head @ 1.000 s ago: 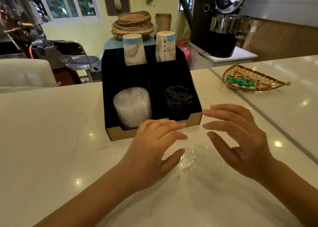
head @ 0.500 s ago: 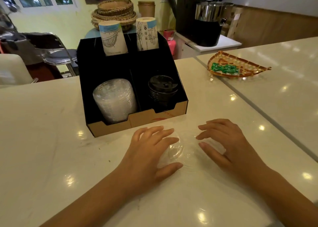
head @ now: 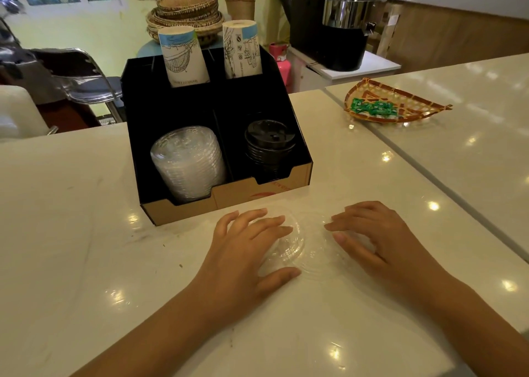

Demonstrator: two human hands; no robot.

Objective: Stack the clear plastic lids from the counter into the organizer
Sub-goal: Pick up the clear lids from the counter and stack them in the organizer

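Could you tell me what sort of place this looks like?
Most likely a cafe counter: an organizer holds paper cups, clear lids and black lids, and what looks like a coffee roaster stands behind.

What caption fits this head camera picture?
Both hands on clear lids before the organizer.

glossy white stone-like counter (head: 71, 233); clear shiny plastic lids (head: 289, 245); matt black organizer (head: 177, 113), bare cardboard front edge.

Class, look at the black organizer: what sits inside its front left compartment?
A stack of clear lids fills the organizer's front left compartment. The cardboard front wall hides the stack's bottom edge.
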